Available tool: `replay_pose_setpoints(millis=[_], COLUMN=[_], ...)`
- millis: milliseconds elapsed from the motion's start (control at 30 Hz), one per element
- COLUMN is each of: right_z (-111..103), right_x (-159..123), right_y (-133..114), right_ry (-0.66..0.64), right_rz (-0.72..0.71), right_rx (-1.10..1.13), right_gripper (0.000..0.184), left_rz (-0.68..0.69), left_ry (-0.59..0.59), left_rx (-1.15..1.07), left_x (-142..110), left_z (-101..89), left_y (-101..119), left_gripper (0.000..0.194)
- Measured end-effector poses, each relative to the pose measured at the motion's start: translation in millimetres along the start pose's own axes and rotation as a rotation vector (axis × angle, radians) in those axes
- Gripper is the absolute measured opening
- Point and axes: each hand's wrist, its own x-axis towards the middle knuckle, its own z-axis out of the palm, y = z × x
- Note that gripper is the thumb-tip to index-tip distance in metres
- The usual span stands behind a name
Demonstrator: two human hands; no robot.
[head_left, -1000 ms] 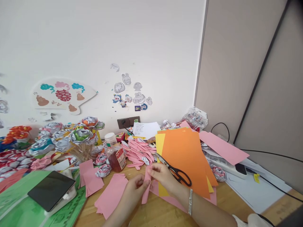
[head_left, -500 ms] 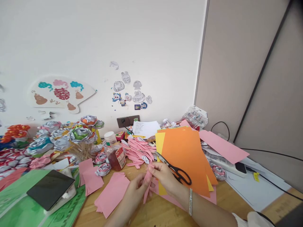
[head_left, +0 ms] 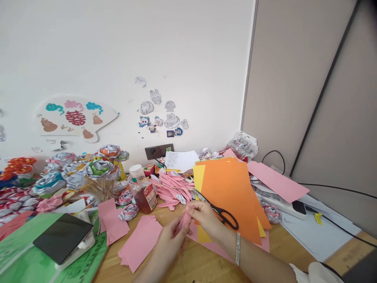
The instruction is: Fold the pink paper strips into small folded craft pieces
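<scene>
Both hands meet over the wooden table, closed on one folded strip of pink paper. My left hand grips its lower part, hiding much of it. The fingertips of my right hand pinch the top end. Just beyond lies a heap of folded pink paper pieces. To the left is a stack of pink paper sheets, with another pink stack behind it. Black-handled scissors rest on orange paper sheets beside my right hand.
A jar of red liquid stands behind the pink stack. Paper flowers on sticks crowd the left back. A black tablet-like device sits on a green folder. A power strip and cables lie at right, by the partition.
My left hand has turned slightly and moved up along the pink paper strip, so less of its lower end shows. The right hand still pinches the top. The view has shifted a little.
</scene>
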Motion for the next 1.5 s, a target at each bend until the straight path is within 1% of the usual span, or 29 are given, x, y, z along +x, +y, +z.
replay_pose_setpoints(millis=[67, 200, 300, 367, 467, 567, 667, 800, 867, 1000, 1133, 1267, 1400, 1433, 1500], right_z=[-0.2, -2.7, -4.1, -4.5, -5.0, -6.1, -6.5, -4.5, -3.3, -2.8, -3.8, -3.6, -2.5, -2.4, -2.8], right_x=[-0.6, -1.6, -1.9, -1.6, -0.2, 1.8, 3.1, 2.7, 2.3, 2.5, 2.8, 1.6, 0.0, -0.2, -0.3], right_y=[-0.1, 1.3, 2.3, 3.6, 7.2, 11.2, 12.5, 9.8, 8.2, 9.0, 12.9, 12.4, 6.6, 5.3, 3.8], right_ry=[-0.003, 0.062, 0.069, 0.069, 0.101, 0.13, 0.184, 0.272, 0.286, 0.288, 0.309, 0.344, 0.331, 0.332, 0.336], right_rz=[0.014, 0.07, 0.067, 0.054, 0.067, 0.029, -0.035, -0.077, -0.091, -0.11, -0.135, -0.159, -0.177, -0.178, -0.175], right_rx=[0.03, 0.073, 0.084, 0.081, 0.06, -0.02, -0.163, -0.352, -0.413, -0.48, -0.526, -0.562, -0.62, -0.625, -0.626], right_gripper=[0.034, 0.028, 0.027, 0.028, 0.027, 0.028, 0.027, 0.028, 0.029, 0.029, 0.029, 0.028, 0.029, 0.029, 0.027], left_rz=[0.018, 0.025, 0.03, 0.035, 0.035, 0.011, -0.011, -0.039, -0.066, -0.09, -0.124, -0.104, -0.22, -0.228, -0.194], left_ry=[0.008, 0.004, -0.026, -0.026, -0.043, -0.115, -0.175, -0.255, -0.29, -0.315, -0.325, -0.327, -0.407, -0.426, -0.441], left_rx=[0.018, 0.039, 0.02, 0.019, 0.006, -0.077, -0.16, -0.246, -0.318, -0.394, -0.42, -0.401, -0.373, -0.373, -0.389], left_x=[-0.4, -1.2, -1.8, -2.8, -5.0, -5.9, -4.7, -1.4, 0.2, 2.1, 2.5, 1.3, -2.1, -2.7, -3.1], left_z=[-0.9, -1.8, -1.6, -1.8, -2.8, -3.1, -1.8, 0.1, -0.1, -1.8, -1.7, -2.6, -9.9, -11.9, -14.9], left_y=[0.0, 0.3, 0.8, 1.6, 5.1, 10.2, 12.5, 7.3, 2.6, -5.5, -7.1, 1.0, 11.5, 12.7, 13.1], left_gripper=[0.035, 0.036, 0.037, 0.037, 0.038, 0.039, 0.038, 0.04, 0.042, 0.039, 0.036, 0.035, 0.037, 0.038, 0.039])
